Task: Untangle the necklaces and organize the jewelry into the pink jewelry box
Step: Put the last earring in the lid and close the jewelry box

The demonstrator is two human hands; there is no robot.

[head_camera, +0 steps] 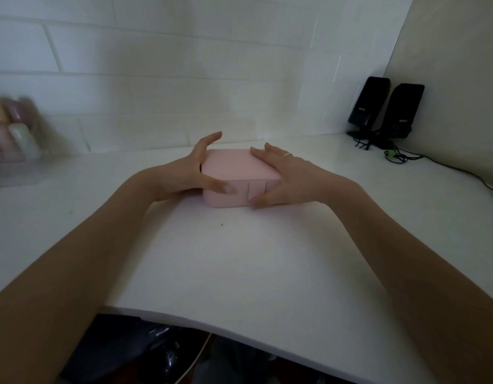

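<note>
We hold the pink jewelry box (pixel 234 173) between both hands, and it sits on the white bench (pixel 239 261) a little in front of the tiled back wall (pixel 162 79). Its lid is down flat. No necklaces or other jewelry show anywhere on the bench, so we cannot tell whether they are inside the box or out of view. We judge the task to be at one of its ends, either before the box is opened or after everything is stowed, and nothing here settles which. If it is the start, all the untangling and sorting is left.

Our left hand (pixel 189 173) cups the left end of the box, its fingers spread and reaching past the far left corner, its thumb pressed on the front face. Our right hand (pixel 278 178) grips the right end, its fingers laid along the right edge of the lid and its thumb low against the front near the base. A thin ring (pixel 287 154) sits on one finger of that hand.

The box lies with its long axis running left to right and turned slightly, so its right end sits a bit nearer to us. The front face, marked by faint vertical seams, points toward us and a little to our left.

Two black speakers (pixel 386 106) stand in the far right corner, well apart from the box.
</note>
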